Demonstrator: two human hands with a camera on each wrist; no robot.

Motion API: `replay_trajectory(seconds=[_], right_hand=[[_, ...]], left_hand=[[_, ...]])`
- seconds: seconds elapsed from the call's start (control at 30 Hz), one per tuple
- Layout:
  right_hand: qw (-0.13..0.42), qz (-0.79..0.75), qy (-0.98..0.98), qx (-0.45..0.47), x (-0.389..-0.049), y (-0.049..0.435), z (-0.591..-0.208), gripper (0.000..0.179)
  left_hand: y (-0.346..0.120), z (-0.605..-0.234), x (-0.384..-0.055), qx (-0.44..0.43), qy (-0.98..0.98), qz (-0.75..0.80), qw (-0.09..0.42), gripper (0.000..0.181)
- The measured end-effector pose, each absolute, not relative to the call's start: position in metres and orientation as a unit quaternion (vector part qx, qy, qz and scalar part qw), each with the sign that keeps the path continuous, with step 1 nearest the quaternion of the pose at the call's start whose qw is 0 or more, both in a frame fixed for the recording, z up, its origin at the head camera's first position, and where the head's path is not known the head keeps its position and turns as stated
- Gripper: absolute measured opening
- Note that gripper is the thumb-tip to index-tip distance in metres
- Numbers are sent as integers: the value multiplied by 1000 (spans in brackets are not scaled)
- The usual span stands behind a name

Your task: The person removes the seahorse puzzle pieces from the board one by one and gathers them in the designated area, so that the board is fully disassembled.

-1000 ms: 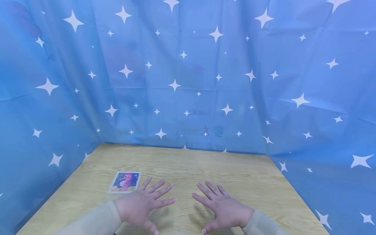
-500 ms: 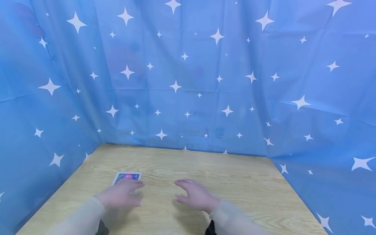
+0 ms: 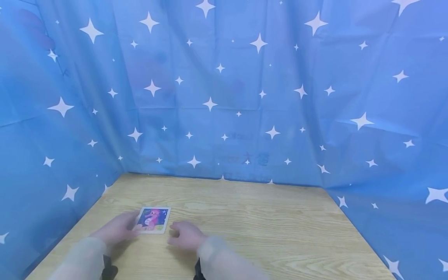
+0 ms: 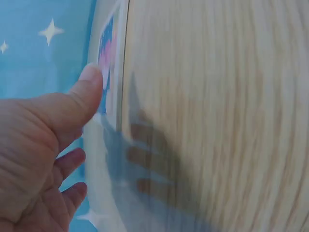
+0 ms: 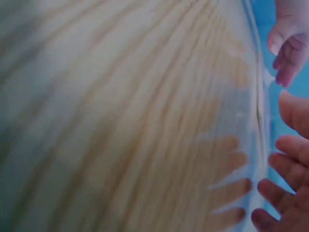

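A flat, square picture with a white border (image 3: 161, 230) and a pink seahorse on dark blue lies on the wooden table, left of the middle. At its left side is my left hand (image 3: 118, 227), fingertips right at the edge. From the left wrist view, the thumb (image 4: 89, 89) overlaps the picture's border while the other fingers are spread and slightly bent. My right hand (image 3: 188, 235) is just beyond the picture's right edge, thumb and fingers apart with nothing between them. The right wrist view has both hands facing each other, the right hand's fingers (image 5: 285, 169) loosely spread.
The light wooden table (image 3: 266, 225) reaches back to a blue curtain (image 3: 224, 85) printed with white stars. This curtain also closes off the left and right sides. Dark straps show under both sleeves (image 3: 84, 254).
Both hands have moved left, from spread flat over the middle of the table to either side of the seahorse picture. The picture itself stays in place.
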State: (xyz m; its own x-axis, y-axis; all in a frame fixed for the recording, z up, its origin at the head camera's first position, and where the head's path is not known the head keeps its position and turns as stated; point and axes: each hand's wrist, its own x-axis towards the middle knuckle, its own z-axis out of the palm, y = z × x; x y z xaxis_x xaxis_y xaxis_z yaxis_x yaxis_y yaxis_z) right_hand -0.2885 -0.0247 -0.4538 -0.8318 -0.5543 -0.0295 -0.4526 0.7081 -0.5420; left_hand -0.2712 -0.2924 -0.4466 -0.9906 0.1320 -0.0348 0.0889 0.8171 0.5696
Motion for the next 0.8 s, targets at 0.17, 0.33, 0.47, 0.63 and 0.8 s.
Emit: replay_trajectory(seconds=[0.17,0.33,0.47,0.63,0.8], right_hand=[[97,-217,923,-303,-289,-34,-456,38],[96,-173,923,-330,-290,-38,-459,47],[99,-145,925,-338,-290,-41,-460,54],[100,-123,924,-347,-294,-43,-461,54],[108,-122,921,-353,-292,-39,-458,53]], left_hand=[[-305,-455,-270,30,950,302,71,80],[-316,-463,-274,39,960,264,88,76],[-318,-468,-279,63,963,248,88,72],[-315,-469,-281,60,962,249,92,71],[-312,-468,-280,53,962,251,91,69]])
